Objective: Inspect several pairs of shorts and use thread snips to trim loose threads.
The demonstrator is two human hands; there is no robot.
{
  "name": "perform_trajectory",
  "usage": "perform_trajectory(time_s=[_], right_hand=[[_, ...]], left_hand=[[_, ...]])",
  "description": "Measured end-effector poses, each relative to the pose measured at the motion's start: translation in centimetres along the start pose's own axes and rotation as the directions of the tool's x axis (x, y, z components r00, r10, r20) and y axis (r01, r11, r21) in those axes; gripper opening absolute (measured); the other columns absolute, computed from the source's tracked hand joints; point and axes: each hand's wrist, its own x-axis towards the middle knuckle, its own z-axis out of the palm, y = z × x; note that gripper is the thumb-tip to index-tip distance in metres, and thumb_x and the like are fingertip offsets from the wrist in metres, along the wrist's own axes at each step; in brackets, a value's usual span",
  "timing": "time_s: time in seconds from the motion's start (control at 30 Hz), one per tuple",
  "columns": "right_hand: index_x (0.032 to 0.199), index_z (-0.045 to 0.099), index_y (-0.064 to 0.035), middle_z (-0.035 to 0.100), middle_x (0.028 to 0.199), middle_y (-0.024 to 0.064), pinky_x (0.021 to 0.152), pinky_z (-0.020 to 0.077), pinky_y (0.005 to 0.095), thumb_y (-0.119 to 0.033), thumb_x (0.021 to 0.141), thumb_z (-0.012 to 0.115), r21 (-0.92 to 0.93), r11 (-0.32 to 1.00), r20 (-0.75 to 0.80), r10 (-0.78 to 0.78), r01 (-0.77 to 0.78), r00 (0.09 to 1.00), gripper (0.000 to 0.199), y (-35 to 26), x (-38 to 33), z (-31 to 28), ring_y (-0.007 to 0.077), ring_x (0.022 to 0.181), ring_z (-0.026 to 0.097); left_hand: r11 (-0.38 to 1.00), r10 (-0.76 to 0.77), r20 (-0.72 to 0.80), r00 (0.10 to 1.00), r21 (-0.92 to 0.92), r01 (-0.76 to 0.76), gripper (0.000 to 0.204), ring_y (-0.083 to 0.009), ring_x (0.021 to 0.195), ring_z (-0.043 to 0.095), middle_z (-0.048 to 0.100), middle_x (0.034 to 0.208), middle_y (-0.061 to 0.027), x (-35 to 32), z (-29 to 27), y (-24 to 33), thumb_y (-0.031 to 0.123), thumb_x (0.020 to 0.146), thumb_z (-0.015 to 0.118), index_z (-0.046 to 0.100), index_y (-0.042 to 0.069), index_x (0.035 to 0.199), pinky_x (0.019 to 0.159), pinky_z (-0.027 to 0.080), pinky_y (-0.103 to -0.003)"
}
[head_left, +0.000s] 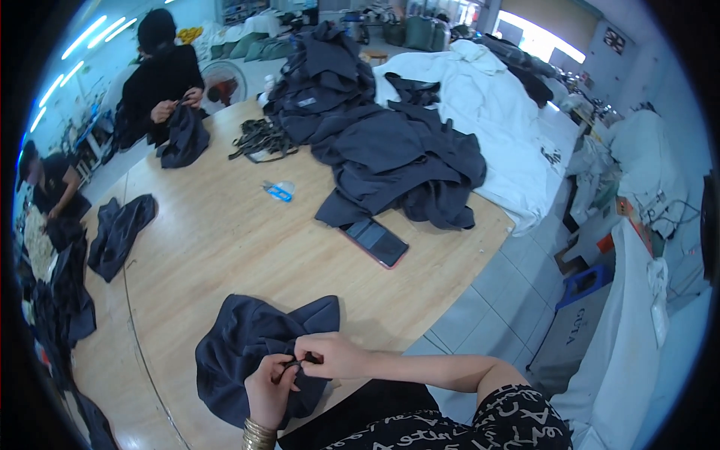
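Note:
A dark navy garment [240, 341] lies bunched on the near edge of the wooden table [225, 247]. My left hand [268, 388], with gold bangles at its wrist, pinches a dark edge or narrow strip of this cloth. Coming in from the right, my right hand [330, 355] is closed on the same bit, its fingertips almost touching the left ones. My fingers hide the exact spot being pinched. Farther off on the tabletop rest a phone [377, 243] with a red-edged case and small blue thread snips [277, 193].
Piled navy garments [405, 161] and white cloth [480, 97] cover the table's far right. Beside them sits a tangle of dark straps [262, 141]. Across the table a person [161, 82] handles another dark cloth piece. A navy piece [120, 234] lies at left.

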Motion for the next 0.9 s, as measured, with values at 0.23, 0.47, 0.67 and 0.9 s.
perform_trajectory(time_s=[0.23,0.47,0.67,0.9], right_hand=[[0.087,0.049,-0.0047,0.054,0.078,0.0095,0.063,0.0447,0.0340,-0.010,0.078,0.059,-0.096,0.995,-0.199,-0.045,0.026,0.979,0.015,1.4,-0.4,1.4,0.0266,0.075,0.057],[0.096,0.060,-0.0071,0.058,0.096,0.0044,0.072,0.0498,0.0299,-0.014,0.081,0.065,-0.321,0.915,-0.244,-0.330,0.245,0.912,0.017,1.2,-1.4,1.5,0.0212,0.090,0.059],[0.094,0.062,-0.0052,0.059,0.097,0.0039,0.068,0.0479,0.0279,-0.019,0.081,0.067,-0.234,0.942,-0.251,-0.298,0.241,0.921,0.020,2.5,-0.9,1.4,0.0177,0.078,0.059],[0.075,0.055,-0.0016,0.059,0.071,0.0048,0.050,0.0429,0.0247,-0.023,0.090,0.049,0.439,0.821,0.079,0.369,-0.365,0.926,0.026,2.4,1.2,-0.8,0.0118,0.054,0.054]], left_hand=[[0.880,-0.155,0.200,0.967,-0.417,0.227,0.011,-0.0078,0.049,0.050,0.054,0.067,-0.0012,0.3,-0.2,-2.7,0.008,0.090,0.057,0.062,-0.002,0.090,0.047,0.041,-0.019],[0.369,-0.191,0.472,0.861,-0.778,0.508,0.014,-0.0063,0.050,0.034,0.039,0.064,0.0039,0.3,0.8,-4.6,0.018,0.096,0.046,0.051,0.005,0.094,0.048,0.031,-0.019],[0.805,-0.222,0.072,0.972,-0.550,0.224,0.019,-0.0062,0.047,0.045,0.051,0.059,0.0010,0.8,1.8,-4.6,0.014,0.094,0.051,0.057,0.002,0.080,0.045,0.040,-0.021],[0.816,-0.186,0.094,0.978,-0.539,0.207,0.013,-0.0092,0.053,0.055,0.059,0.066,-0.0052,1.1,1.1,-3.6,0.007,0.088,0.059,0.062,-0.005,0.085,0.049,0.047,-0.022]])
